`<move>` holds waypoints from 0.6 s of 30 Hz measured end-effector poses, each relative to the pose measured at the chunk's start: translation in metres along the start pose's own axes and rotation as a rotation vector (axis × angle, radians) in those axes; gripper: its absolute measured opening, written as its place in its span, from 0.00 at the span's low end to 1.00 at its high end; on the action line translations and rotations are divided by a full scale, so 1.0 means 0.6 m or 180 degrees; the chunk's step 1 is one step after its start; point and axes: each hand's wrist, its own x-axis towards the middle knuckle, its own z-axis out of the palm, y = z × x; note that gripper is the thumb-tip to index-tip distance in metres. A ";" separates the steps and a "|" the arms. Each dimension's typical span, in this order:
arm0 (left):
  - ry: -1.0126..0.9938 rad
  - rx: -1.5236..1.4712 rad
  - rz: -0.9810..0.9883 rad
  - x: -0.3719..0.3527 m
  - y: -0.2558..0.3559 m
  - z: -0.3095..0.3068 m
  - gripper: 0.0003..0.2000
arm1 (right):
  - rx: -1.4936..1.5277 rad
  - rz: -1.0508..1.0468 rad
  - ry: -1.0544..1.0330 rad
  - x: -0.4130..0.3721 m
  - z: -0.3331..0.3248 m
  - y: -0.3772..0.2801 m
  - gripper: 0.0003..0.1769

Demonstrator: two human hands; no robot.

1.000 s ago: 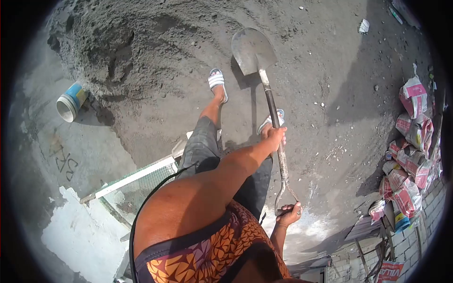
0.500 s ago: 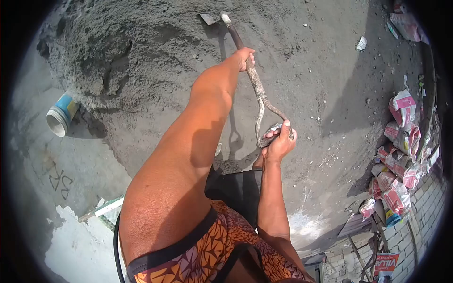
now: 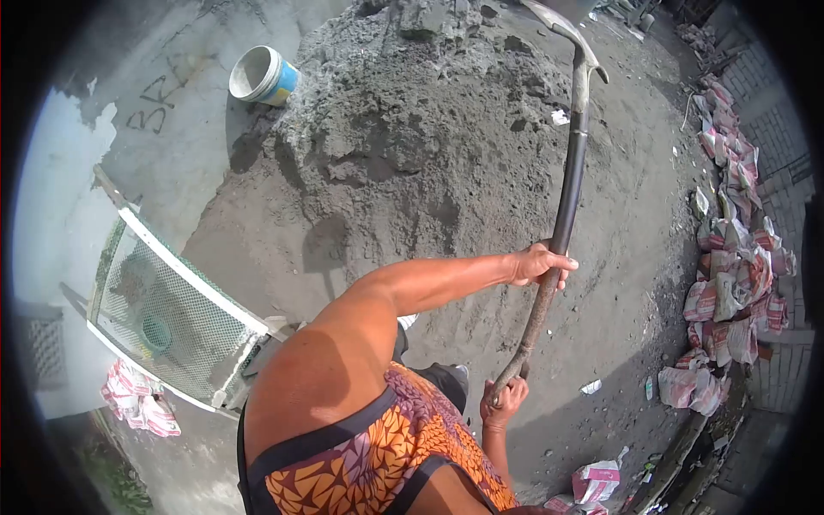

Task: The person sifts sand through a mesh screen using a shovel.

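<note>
A shovel (image 3: pixel 572 163) with a dark, mud-smeared shaft is raised in front of me, running from lower middle to the upper right. My left hand (image 3: pixel 543 265) is wrapped round the middle of its shaft. Lower down, my right hand (image 3: pixel 505 403) grips the handle end, its fingers curled round it. The metal blade (image 3: pixel 562 26) shows nearly edge-on and reaches the top of the view; whether it carries anything I cannot tell. Behind the shaft rises a heap of grey sand (image 3: pixel 412 129), its surface rough and dug into.
A white-and-blue bucket (image 3: pixel 276 81) lies tipped at the heap's left edge. On the left stands a white-framed mesh screen (image 3: pixel 172 300). Crumpled red-and-white bags (image 3: pixel 725 292) line the block wall at right; another bag bundle (image 3: pixel 137 399) lies below the screen.
The shovel has swung up off the ground, its blade now high at upper right, with both hands still on it. My view has turned, bringing the mesh screen into sight.
</note>
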 end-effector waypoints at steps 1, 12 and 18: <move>-0.0204 0.0057 0.0225 -0.033 0.023 0.016 0.14 | 0.0028 -0.0016 0.0110 0.001 -0.016 0.008 0.19; 0.1148 -0.1501 0.3011 -0.364 0.082 -0.015 0.11 | 0.1683 -0.0611 -0.0895 0.059 -0.222 0.191 0.14; 0.4196 -0.2793 0.2466 -0.518 -0.333 -0.093 0.10 | 0.3446 0.1272 -0.1536 0.065 -0.224 0.264 0.14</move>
